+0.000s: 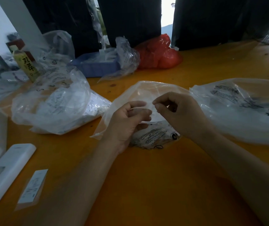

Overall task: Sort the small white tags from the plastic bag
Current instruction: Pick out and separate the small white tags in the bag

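Two hands (153,116) on flat-lying bag (140,92)

We cannot read the print on the plastic bag (153,137) under the hands. The white remote (6,173) runs off the left edge. The bag at right (244,108) is cropped too.

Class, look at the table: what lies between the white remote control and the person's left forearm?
In the head view, a small white printed paper tag lies flat on the orange table, between the white remote control and the left forearm.
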Tool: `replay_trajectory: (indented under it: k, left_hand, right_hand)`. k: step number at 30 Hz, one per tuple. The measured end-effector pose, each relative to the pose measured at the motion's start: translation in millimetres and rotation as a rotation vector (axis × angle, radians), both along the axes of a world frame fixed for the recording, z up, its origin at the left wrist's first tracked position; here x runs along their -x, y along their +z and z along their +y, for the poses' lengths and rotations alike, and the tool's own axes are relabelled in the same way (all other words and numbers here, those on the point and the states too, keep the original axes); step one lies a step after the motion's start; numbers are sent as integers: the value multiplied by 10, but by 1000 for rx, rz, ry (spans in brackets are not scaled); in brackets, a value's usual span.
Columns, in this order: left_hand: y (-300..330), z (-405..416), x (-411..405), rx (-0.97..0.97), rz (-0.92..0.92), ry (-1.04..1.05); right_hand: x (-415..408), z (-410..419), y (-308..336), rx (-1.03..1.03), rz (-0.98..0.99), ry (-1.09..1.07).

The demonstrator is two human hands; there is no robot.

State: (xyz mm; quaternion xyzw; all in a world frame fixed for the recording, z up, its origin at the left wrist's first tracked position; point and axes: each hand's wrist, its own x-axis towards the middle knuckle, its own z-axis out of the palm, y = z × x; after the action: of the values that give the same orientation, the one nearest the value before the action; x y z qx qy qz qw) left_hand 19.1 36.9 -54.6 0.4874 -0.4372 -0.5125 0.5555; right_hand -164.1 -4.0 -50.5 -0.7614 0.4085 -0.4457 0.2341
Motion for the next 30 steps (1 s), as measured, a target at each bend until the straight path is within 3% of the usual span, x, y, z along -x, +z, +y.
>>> replay_trajectory:
  k: [4, 8, 11, 14, 19, 25, 30]
  left_hand:
    - [16, -1, -17, -6, 23, 42]
    - [17, -20, -81, -9, 189, 58]
    - [8, -26, -88, -7, 298, 53]
    - [-3, -28, -75, -8, 324, 55]
    - [13, -28, -39, -4, 370, 65]
    - [21, -14, -50, -29, 302, 45]
    - [15, -22, -64, -40, 371, 52]
  right_hand:
    - [28, -47, 10, 81, 88, -81]
    - [112, -124, -11, 94, 622, -57]
    - [99, -119, -31, 98, 740, -47]
    - [69, -105, -36, 94, 639, -104]
    - [75, -94, 20, -64, 191, -227]
    - [107, -88, 61, -294, -141, -142]
    - [90, -77, 100, -363, -311, -75]
